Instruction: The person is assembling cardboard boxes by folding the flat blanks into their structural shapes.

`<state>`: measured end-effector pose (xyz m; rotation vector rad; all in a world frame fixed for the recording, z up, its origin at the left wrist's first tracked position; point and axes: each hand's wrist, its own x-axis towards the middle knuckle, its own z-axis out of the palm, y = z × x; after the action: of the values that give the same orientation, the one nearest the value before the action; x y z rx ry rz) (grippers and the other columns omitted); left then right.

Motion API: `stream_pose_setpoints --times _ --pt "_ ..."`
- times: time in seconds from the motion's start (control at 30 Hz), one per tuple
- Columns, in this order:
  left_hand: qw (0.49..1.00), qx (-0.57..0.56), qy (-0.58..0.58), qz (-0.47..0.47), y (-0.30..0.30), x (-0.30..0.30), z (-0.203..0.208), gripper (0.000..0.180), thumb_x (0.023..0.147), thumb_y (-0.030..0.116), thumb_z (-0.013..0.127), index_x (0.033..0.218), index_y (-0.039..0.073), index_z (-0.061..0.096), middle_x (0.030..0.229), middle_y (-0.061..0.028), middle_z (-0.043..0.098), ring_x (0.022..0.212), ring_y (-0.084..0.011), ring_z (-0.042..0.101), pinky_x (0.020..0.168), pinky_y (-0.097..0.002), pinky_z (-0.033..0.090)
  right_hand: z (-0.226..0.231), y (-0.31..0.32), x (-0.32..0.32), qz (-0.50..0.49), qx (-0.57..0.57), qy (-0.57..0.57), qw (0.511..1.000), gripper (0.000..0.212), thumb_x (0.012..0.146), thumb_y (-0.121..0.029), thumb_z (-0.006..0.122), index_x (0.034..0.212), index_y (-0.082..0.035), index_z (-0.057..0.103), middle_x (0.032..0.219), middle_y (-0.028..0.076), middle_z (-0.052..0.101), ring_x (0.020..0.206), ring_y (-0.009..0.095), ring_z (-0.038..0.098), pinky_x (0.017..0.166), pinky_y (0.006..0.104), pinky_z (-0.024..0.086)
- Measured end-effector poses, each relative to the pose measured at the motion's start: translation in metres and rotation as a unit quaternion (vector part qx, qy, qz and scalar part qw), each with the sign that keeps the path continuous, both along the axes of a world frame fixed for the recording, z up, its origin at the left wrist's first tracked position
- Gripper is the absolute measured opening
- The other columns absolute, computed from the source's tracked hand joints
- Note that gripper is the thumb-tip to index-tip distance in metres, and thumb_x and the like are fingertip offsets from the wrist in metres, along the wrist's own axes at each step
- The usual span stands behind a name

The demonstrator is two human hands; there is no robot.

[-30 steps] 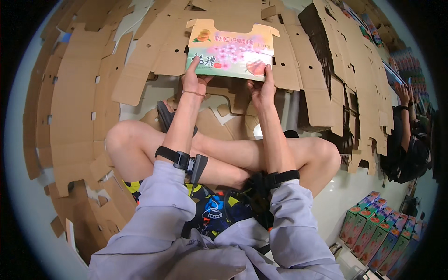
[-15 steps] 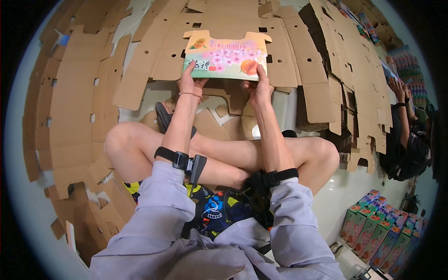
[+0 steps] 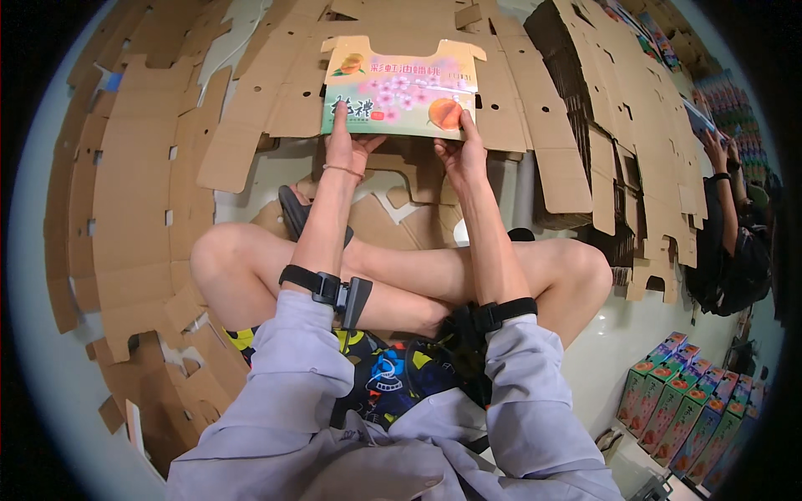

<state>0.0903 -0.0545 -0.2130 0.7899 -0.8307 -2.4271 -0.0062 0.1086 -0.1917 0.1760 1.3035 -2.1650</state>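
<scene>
We clamp the carton (image 3: 403, 90) in left hand (image 3: 344, 150) and right hand (image 3: 464, 155), cardboard (image 3: 409, 18) beyond them; seemingly a holding step, any move calling for level grips.

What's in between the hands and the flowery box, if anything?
Nothing that I can see. The left hand holds the box near its lower left corner, and the right hand near its lower right. The brown cardboard lies beyond the box, so it isn't between.
</scene>
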Motion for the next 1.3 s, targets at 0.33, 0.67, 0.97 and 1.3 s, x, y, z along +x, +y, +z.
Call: stream_pose_setpoints --times 0.33,0.67,0.97,1.3 --pt "0.990 -0.071 -0.119 0.030 0.006 -0.001 -0.003 0.050 0.081 0.043 0.060 0.115 0.008 0.049 0.100 -0.0089 0.059 0.080 -0.0229 0.062 0.063 -0.0381 0.055 -0.003 -0.001 -0.003 -0.052 0.020 -0.025 0.998 0.030 0.086 -0.028 0.058 0.099 -0.001 0.055 0.075 0.008 0.060 0.048 0.013 0.054 0.038 0.0234 0.042" --pt "0.996 -0.031 -0.006 -0.087 0.024 0.003 0.007 0.048 0.079 0.040 0.063 0.111 0.007 0.052 0.094 -0.0095 0.062 0.076 -0.0239 0.064 0.063 -0.0327 0.051 0.008 0.001 -0.007 -0.086 0.063 -0.007 0.994 0.026 0.083 -0.027 0.061 0.095 -0.003 0.056 0.073 0.006 0.060 0.044 0.011 0.051 0.034 0.0213 0.039" --pt "0.982 -0.149 -0.114 0.023 0.028 -0.006 0.004 0.040 0.074 0.032 0.066 0.105 0.008 0.057 0.088 -0.0036 0.064 0.068 -0.0166 0.064 0.054 -0.0256 0.044 -0.008 0.006 0.001 -0.027 -0.059 -0.083 0.994 0.044 0.081 -0.050 0.059 0.105 -0.014 0.054 0.079 0.002 0.058 0.054 0.011 0.053 0.046 0.0192 0.046" --pt "0.983 -0.130 -0.099 0.084 0.026 -0.006 0.001 0.031 0.073 0.020 0.067 0.097 0.002 0.059 0.082 -0.0067 0.064 0.061 -0.0150 0.062 0.046 -0.0257 0.049 -0.016 -0.002 0.004 0.002 -0.027 -0.110 0.994 0.038 0.082 -0.042 0.061 0.108 -0.015 0.053 0.085 0.004 0.059 0.054 0.014 0.055 0.046 0.0225 0.048"
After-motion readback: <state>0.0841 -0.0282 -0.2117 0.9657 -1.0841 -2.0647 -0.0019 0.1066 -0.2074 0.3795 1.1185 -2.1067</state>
